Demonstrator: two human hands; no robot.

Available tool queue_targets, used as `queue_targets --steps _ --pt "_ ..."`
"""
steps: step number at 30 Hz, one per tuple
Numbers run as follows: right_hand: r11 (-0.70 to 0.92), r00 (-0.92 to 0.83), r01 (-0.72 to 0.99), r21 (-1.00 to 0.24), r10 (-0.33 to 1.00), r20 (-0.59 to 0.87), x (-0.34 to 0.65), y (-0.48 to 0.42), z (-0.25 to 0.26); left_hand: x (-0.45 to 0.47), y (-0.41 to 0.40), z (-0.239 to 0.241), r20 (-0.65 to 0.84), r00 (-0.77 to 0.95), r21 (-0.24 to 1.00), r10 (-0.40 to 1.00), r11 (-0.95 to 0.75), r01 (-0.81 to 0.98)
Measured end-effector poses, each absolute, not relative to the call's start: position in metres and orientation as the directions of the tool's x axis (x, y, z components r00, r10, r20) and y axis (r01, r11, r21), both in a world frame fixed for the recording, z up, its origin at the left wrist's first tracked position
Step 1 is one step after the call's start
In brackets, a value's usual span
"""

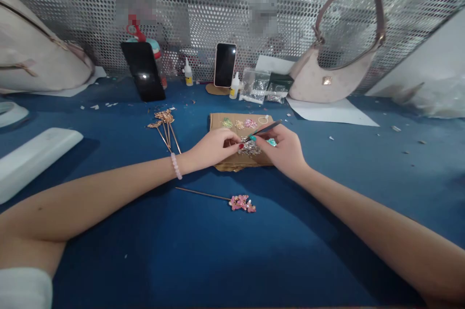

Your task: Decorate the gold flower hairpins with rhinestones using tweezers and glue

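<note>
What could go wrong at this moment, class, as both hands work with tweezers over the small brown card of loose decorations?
1. The slim metal tweezers in the right hand work over tiny silvery pieces; a slip could scatter them onto the blue table.
2. The left hand rests on the small brown card; nudging it might mix the coloured heaps.
3. The pink flower hairpin lies near both forearms and could be swept aside.
</note>
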State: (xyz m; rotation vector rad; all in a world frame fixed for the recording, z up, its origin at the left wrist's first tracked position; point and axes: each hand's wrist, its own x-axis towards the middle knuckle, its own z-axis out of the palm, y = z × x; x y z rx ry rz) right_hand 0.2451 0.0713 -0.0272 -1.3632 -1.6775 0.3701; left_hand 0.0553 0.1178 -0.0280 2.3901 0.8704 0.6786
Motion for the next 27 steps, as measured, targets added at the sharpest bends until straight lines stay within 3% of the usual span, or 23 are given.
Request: queue_targets --steps 14,27 --pt "0.331 0.05 0.58 -0.745 0.898 0.437 0.2443 0.0707 -0.0255 0.0494 0.1159 -0.0326 0.347 0.686 0.54 0.64 -0.734 0.413" --pt "0.307 0.06 0.442 -0.843 0.927 0.37 0.2462 0.0733 -0.0249 0.0472 0.1157 -0.0326 0.371 0.659 0.527 0.655 -0.732 0.431"
